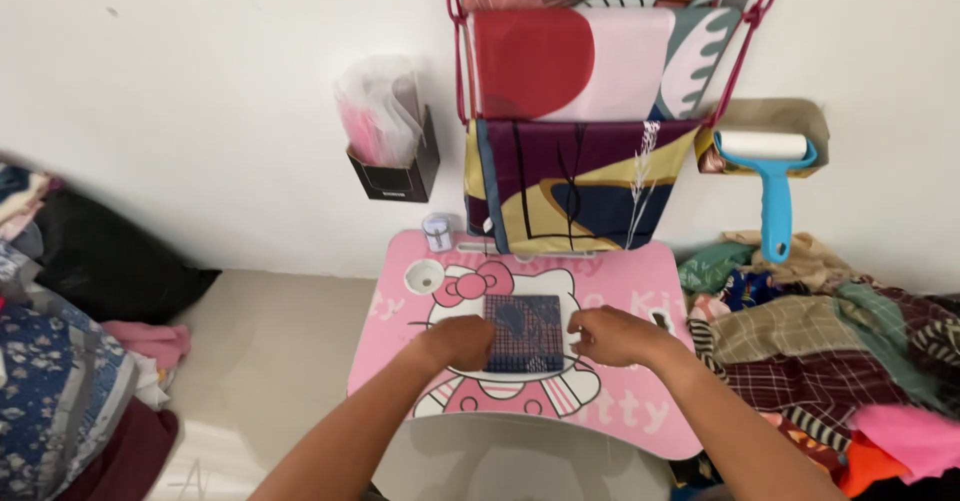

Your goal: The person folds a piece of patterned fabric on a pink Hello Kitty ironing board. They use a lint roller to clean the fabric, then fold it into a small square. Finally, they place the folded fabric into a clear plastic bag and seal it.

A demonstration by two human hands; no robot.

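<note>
Heaped clothes crowd your right side, spilling to the edge of the pink lap table. A blue lint roller hangs on the wall above them. Straight ahead, patterned fabric pockets hang down to the table's far edge; a black wall holder stuffed with plastic bags sits to their left. A small white jar stands at the far left corner, near the round cup recess. More bundled cloth lies on the floor to your left.

Bare floor opens left of the table; the near edge curves toward you.

The folded dark plaid cloth lies flat at the table's centre, square, navy with reddish lines. Your left hand presses its left edge, your right hand its right edge, fingers curled; whether they pinch the cloth is probably not readable here.
</note>
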